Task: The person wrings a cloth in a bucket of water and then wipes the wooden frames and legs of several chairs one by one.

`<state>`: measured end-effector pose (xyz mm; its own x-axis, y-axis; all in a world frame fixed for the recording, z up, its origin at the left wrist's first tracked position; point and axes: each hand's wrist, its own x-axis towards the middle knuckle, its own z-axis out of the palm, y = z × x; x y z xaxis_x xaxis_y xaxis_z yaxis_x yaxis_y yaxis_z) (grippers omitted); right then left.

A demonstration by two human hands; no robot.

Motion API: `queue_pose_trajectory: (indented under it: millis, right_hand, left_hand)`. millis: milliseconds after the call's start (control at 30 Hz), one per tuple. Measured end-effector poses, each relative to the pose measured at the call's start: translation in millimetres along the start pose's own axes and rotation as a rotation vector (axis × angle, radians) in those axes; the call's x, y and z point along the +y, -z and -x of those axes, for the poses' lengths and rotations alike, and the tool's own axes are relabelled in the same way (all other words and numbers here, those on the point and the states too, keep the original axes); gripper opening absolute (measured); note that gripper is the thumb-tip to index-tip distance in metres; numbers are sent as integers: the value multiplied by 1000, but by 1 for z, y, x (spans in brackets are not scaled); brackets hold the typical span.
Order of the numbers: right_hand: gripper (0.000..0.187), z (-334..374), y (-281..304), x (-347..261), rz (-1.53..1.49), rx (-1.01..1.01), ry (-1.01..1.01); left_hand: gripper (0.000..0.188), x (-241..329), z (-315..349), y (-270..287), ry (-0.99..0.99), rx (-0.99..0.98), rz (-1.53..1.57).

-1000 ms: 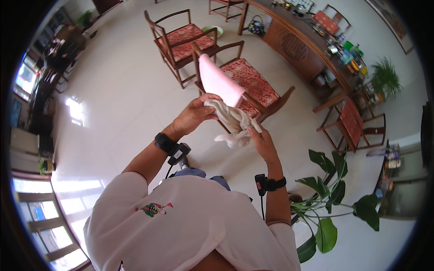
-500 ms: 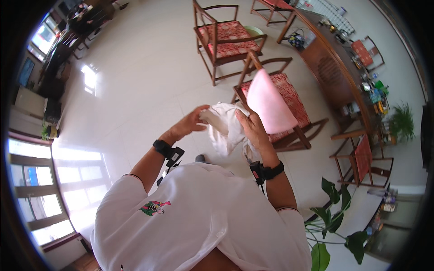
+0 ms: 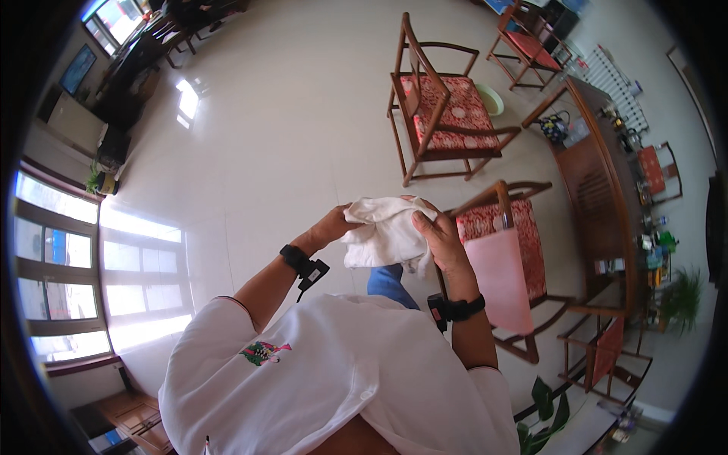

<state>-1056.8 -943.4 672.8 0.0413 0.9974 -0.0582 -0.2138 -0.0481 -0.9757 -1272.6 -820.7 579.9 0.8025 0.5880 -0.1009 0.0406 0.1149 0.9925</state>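
White cloth hangs crumpled in mid-air in front of the person's belly, both hands on it. Take it as the middle of a clock, with 12 straight ahead of the wearer. From where I stand, the left hand is at 9, gripping the near-side edge; its fingertips go behind the folds, so I can't tell how tightly they press. The right hand is at 3, its thumb laid on the cloth's upper face and the other fingers mostly hidden behind, pinching the layers between.

I'd judge the step in hand to be handling and gathering the cloth, which isn't spread flat. Any next move calls for both grips to travel together, since a loose tail dangles at about 5, over the trouser leg at 6.

Open floor runs from 9 round to 12: plenty of room. The other side is tighter. The near chair, with a pink cover over its back, crowds the right forearm between 3 and 4. Another, the far chair, stands at 1, clear of the hands; the desk lies beyond, near 3.
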Motion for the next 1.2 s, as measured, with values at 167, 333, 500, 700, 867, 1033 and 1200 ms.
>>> queue_pose_trajectory:
  millis: [167,333,500,700,867,1033,1200]
  right_hand:
    - [52,-111,40,22,21,-42,-153]
    - [76,-229,74,26,456,-349,-177]
    - [69,-341,67,1,1041,-712,-339]
    - [31,-479,69,30,802,-671,-153]
    - [37,-609,77,26,691,-577,-122]
    - [39,-724,82,-10,678,-378,-209]
    - [33,-818,111,-38,302,-122,-205]
  left_hand:
    - [34,31,-63,62,144,97,-14]
    - [20,53,-125,120,143,335,167]
    - [19,46,-173,196,92,494,296]
    - [27,54,-224,297,200,603,112]
    - [32,38,-315,422,277,507,-181]
    - [43,61,-444,524,206,189,-280]
    - [60,130,-587,561,119,-81,-177]
